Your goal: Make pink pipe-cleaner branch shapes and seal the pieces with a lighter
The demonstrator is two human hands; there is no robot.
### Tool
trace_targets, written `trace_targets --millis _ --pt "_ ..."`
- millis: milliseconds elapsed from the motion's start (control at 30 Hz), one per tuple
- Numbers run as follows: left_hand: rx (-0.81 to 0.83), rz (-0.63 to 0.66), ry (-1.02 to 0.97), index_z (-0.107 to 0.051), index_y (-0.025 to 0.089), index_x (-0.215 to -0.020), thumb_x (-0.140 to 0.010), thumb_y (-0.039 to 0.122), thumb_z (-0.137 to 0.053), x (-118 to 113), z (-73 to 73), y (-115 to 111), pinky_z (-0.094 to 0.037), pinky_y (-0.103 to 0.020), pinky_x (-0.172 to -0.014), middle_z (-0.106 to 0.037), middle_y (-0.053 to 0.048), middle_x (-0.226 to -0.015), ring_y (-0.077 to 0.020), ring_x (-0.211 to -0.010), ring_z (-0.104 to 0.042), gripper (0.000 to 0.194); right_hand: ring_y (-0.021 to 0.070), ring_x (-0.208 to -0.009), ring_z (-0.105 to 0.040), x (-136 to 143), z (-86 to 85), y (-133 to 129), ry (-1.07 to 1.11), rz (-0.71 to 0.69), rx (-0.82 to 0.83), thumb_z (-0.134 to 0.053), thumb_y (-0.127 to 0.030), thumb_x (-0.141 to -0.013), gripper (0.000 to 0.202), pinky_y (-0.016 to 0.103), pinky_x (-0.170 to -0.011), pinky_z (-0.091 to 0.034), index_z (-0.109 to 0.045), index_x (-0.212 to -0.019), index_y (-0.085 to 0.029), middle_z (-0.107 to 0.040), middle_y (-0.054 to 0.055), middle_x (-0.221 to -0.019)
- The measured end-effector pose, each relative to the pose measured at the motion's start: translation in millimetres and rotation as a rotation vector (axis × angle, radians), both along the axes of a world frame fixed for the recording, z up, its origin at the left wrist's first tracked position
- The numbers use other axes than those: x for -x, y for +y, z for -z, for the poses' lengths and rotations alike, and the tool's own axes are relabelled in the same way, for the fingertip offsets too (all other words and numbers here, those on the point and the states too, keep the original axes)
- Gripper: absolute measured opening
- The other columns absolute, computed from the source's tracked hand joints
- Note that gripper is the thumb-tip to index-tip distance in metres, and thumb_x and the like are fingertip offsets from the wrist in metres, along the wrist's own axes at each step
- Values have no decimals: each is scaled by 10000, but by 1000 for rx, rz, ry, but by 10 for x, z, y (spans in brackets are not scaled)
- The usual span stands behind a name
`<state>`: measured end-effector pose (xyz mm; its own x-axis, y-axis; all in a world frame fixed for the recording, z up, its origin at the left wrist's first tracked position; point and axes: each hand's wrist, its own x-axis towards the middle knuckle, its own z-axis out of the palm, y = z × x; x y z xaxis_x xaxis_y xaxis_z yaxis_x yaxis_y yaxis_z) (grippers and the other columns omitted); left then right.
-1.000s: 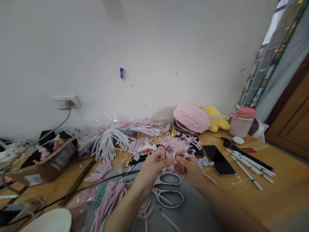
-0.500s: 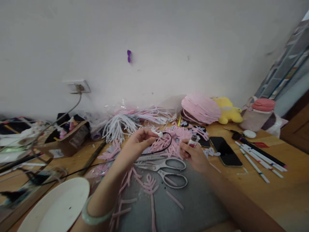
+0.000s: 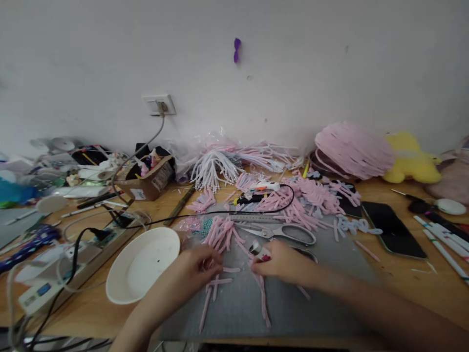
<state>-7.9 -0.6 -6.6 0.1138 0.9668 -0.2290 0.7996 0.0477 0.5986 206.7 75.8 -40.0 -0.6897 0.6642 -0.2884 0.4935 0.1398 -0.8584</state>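
Note:
My right hand (image 3: pixel 284 264) is closed around a lighter (image 3: pixel 263 254) with a metal top and a white, red-patterned body. It is just above a long pink pipe-cleaner stem (image 3: pixel 264 300) on the grey mat (image 3: pixel 311 313). My left hand (image 3: pixel 205 266) has its fingers curled together beside short pink pipe-cleaner pieces (image 3: pixel 222 281); whatever is between them, if anything, is hidden. Scissors (image 3: pixel 296 233) with grey handles lie behind my right hand, which partly covers them. A white corded tool (image 3: pixel 269 186), which looks like a glue gun, rests among the pink pieces.
A white bowl (image 3: pixel 117 281) stands left of my left hand, near a power strip (image 3: pixel 40 296) with cables. Bundled white pipe cleaners (image 3: pixel 216 168) and a cardboard box (image 3: pixel 157 181) are at the back. A phone (image 3: pixel 394 230) lies right. The black cord (image 3: pixel 198 213) crosses the table.
My left hand has left the white corded tool and come down toward the front of the mat. My right hand, still with the lighter, is nearer to it. The view has turned left.

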Motion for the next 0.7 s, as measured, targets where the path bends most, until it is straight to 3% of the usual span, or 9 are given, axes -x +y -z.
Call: trace_targets --millis 167,467,567,700 --pt "50 -31 66 -659 197 -840 -762 189 -488 -92 222 -223 -408 -249 -763 -630 -51 -914 -188 -868 -571 188 82 -435 -439 172 57 -58 -153 -37 -60 -501 -218 -669 163 180 -419 -285 -491 -517 -159 -480 -39 -466" --pt "55 -71 124 -638 180 -800 -773 134 -473 -135 453 -158 -412 -238 -721 -593 -52 -875 -165 -798 -575 173 83 -399 -437 187 98 -56 -197 -39 -67 -485 -270 -709 235 179 -398 -281 -479 -495 -170 -489 -26 -434" --pt "56 -80 158 -624 172 -761 -780 136 -455 -140 463 -165 -408 -250 -711 -592 -54 -861 -169 -775 -578 174 90 -391 -438 184 78 -51 -229 -45 -63 -479 -274 -712 264 187 -394 -286 -466 -468 -172 -472 -23 -415" --pt "1 -125 125 -611 168 -779 -805 163 -422 -136 366 -193 -410 -261 -698 -594 -58 -847 -175 -770 -575 190 79 -360 -416 157 6 -6 -243 11 -14 -501 -280 -711 266 182 -372 -291 -437 -476 -175 -462 -28 -415"
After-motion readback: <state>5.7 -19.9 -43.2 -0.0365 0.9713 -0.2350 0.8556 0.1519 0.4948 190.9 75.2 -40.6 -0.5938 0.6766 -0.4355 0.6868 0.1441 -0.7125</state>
